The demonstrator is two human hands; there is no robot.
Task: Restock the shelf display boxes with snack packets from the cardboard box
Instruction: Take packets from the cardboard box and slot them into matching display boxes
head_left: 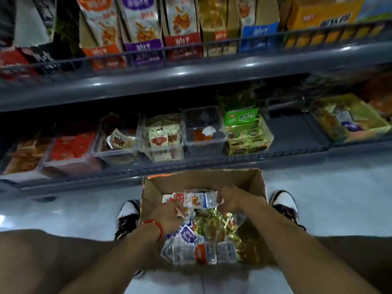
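Packets (pixel 194 200) pinched betw both hands' fingers (pixel 220 196), over box (pixel 254 183).

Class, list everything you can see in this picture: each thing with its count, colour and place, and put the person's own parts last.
cardboard box: one, brown, open on the floor between the feet
snack packets: a row, white, red and blue, gripped by both hands over the box
loose packets: many, purple, clear and gold, inside the box
clear display boxes: about five, lower shelf, partly filled
green display box: one, lower shelf, right of the clear ones
tall snack bags: several, orange, purple, red, blue, upper shelf
shelves: two, grey
shoes: two, black and white
left hand: one, red wrist cord
right hand: one
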